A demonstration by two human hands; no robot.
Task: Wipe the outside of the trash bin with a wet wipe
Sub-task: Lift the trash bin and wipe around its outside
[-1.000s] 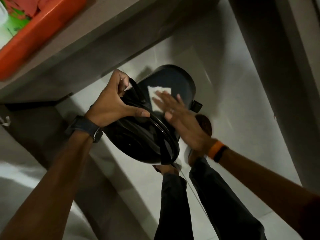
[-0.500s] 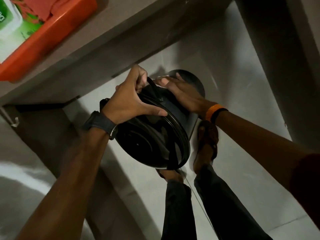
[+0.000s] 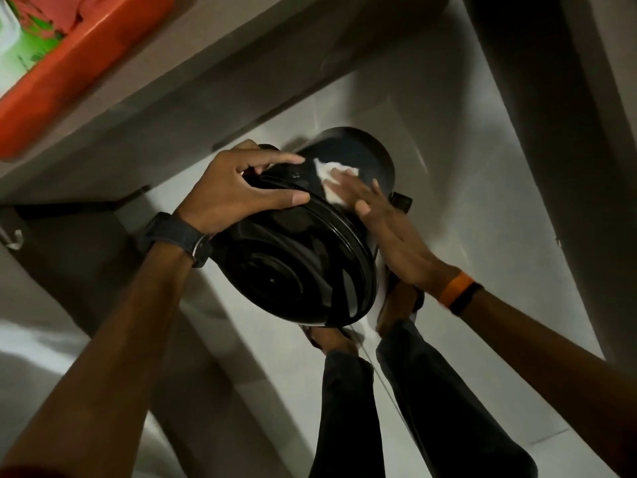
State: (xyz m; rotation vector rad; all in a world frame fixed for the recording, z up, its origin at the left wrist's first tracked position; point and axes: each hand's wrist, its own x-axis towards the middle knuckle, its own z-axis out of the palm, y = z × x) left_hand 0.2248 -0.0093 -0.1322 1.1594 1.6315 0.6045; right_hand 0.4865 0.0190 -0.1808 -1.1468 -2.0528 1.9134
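Observation:
A black round trash bin [image 3: 296, 270] with a glossy lid is tilted toward me above the pale tiled floor. My left hand [image 3: 238, 191] grips the lid's far rim, thumb lying across the top edge. My right hand [image 3: 389, 229] lies flat along the bin's outer side wall, fingers spread, pressing a crumpled white wet wipe [image 3: 332, 182] against the wall just past the lid. The bin's far end and most of its left side are hidden behind the lid and my hand.
A grey counter edge [image 3: 241, 74] runs diagonally above the bin, carrying an orange tray [image 3: 72, 74] with a green-and-white pack at the top left. A dark vertical panel [image 3: 537, 132] stands on the right. My legs and feet [image 3: 396, 391] are directly below the bin.
My right hand slid back down the bin's side from the far top, and the wipe shows again under its fingertips. My left hand keeps its grip on the rim.

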